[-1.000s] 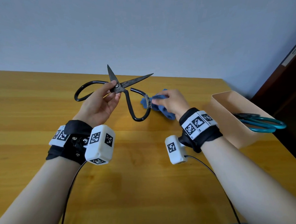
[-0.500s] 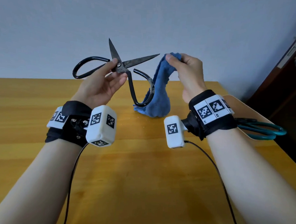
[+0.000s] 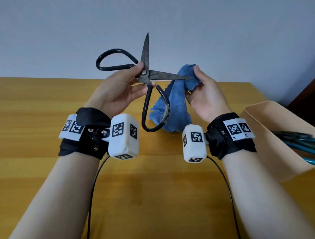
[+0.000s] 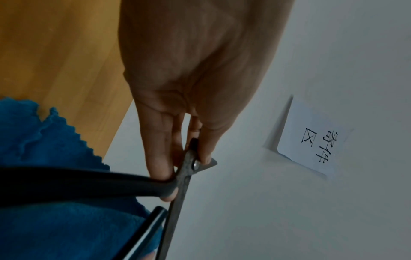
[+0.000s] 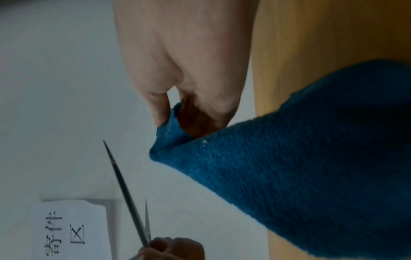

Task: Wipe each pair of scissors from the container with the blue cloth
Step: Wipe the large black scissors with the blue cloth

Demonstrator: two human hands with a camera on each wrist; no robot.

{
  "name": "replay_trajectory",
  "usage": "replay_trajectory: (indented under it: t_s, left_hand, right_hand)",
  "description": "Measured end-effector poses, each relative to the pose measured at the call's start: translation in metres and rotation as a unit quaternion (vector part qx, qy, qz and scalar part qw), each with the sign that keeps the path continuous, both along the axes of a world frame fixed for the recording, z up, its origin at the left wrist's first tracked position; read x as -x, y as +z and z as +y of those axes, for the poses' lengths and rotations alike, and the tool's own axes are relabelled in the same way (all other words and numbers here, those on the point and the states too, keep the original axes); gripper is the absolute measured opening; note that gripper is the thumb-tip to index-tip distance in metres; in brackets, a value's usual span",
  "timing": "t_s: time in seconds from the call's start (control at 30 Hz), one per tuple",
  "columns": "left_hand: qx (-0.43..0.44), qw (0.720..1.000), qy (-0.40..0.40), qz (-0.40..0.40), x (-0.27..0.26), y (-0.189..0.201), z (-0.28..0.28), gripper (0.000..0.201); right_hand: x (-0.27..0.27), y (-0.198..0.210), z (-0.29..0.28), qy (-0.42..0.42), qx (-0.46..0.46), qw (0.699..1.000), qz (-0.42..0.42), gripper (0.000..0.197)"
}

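Black iron scissors (image 3: 145,77) are held up above the table, blades spread wide, one pointing up and one pointing right. My left hand (image 3: 136,77) pinches them at the pivot between thumb and fingers (image 4: 200,153). My right hand (image 3: 195,79) pinches the top of the blue cloth (image 3: 175,104), which hangs down to the table. The tip of the right-pointing blade touches the cloth by my right thumb. In the right wrist view the cloth (image 5: 289,176) fills the right side and the blades (image 5: 126,193) stand lower left.
A beige container (image 3: 270,141) stands on the wooden table (image 3: 37,106) at the right, with teal-handled scissors (image 3: 305,144) lying in it. A paper note with writing (image 4: 315,140) is on the wall. Cables trail from both wrist cameras.
The scissors have turned clockwise and opened wider, one blade now upright. My right hand has come down and closer with the cloth, meeting the tip of the horizontal blade.
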State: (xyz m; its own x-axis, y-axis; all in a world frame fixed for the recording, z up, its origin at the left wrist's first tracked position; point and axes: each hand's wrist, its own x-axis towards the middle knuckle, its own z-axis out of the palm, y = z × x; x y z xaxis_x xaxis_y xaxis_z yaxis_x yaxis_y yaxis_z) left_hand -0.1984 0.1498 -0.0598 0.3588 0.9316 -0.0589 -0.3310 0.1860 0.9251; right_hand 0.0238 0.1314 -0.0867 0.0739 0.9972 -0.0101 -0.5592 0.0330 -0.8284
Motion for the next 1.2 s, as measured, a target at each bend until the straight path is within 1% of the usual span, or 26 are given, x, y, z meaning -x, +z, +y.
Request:
replay_trajectory:
  t_s: [0.07,0.17,0.27,0.37,0.47,0.57,0.6,0.67,0.77,0.8,0.87,0.93,1.0,1.07,1.2]
  left_hand:
    - [-0.015,0.999,-0.005,0.028,-0.003,0.001,0.002,0.019]
    - [-0.034,0.997,-0.018,0.062,-0.005,0.001,0.004,0.018]
    - [-0.052,0.993,-0.044,0.098,-0.004,-0.003,0.005,0.019]
    - [-0.056,0.99,-0.065,0.114,-0.004,-0.007,0.006,0.023]
    - [-0.057,0.988,-0.067,0.129,-0.004,-0.009,0.008,0.021]
    - [-0.068,0.984,-0.068,0.149,-0.004,-0.008,0.008,0.009]
    - [-0.073,0.982,-0.074,0.154,-0.003,-0.007,0.008,0.01]
    - [-0.082,0.979,-0.087,0.164,-0.002,-0.004,0.007,0.019]
    - [-0.088,0.974,-0.096,0.183,-0.001,0.0,0.004,0.022]
    - [-0.089,0.974,-0.093,0.188,-0.001,0.001,0.004,0.023]
    - [-0.088,0.974,-0.082,0.191,0.0,0.002,0.003,0.024]
    - [-0.089,0.974,-0.072,0.193,0.002,0.003,0.005,0.032]
    - [-0.092,0.974,-0.068,0.196,0.003,0.004,0.005,0.034]
    - [-0.095,0.973,-0.062,0.2,0.005,0.005,0.004,0.028]
    - [-0.108,0.969,-0.047,0.218,0.007,0.004,0.006,0.04]
  right_hand:
    - [0.002,0.0,0.003,0.03,-0.004,1.0,0.006,0.026]
    - [0.008,0.001,0.003,0.069,-0.008,0.998,-0.006,0.027]
    - [0.01,0.0,0.002,0.087,-0.016,0.996,0.002,0.029]
    - [0.006,-0.003,0.001,0.099,-0.025,0.995,0.014,0.028]
    - [0.001,-0.005,-0.001,0.119,-0.034,0.992,-0.018,0.026]
    - [-0.001,0.0,-0.004,0.147,-0.045,0.987,-0.054,0.022]
    - [0.0,0.001,-0.005,0.156,-0.05,0.983,-0.081,0.023]
    - [0.003,0.004,-0.005,0.158,-0.052,0.977,-0.131,0.025]
    - [0.01,0.009,-0.001,0.129,-0.028,0.98,-0.146,0.027]
    - [0.011,0.009,0.0,0.119,-0.026,0.978,-0.167,0.026]
    - [0.013,0.011,0.0,0.109,-0.028,0.97,-0.216,0.017]
    - [0.014,0.012,0.0,0.136,-0.042,0.954,-0.264,0.008]
    - [0.015,0.011,0.0,0.165,-0.049,0.937,-0.304,0.012]
    - [0.018,0.012,0.0,0.173,-0.052,0.931,-0.316,0.015]
    - [0.026,0.015,0.0,0.163,-0.061,0.935,-0.31,0.014]
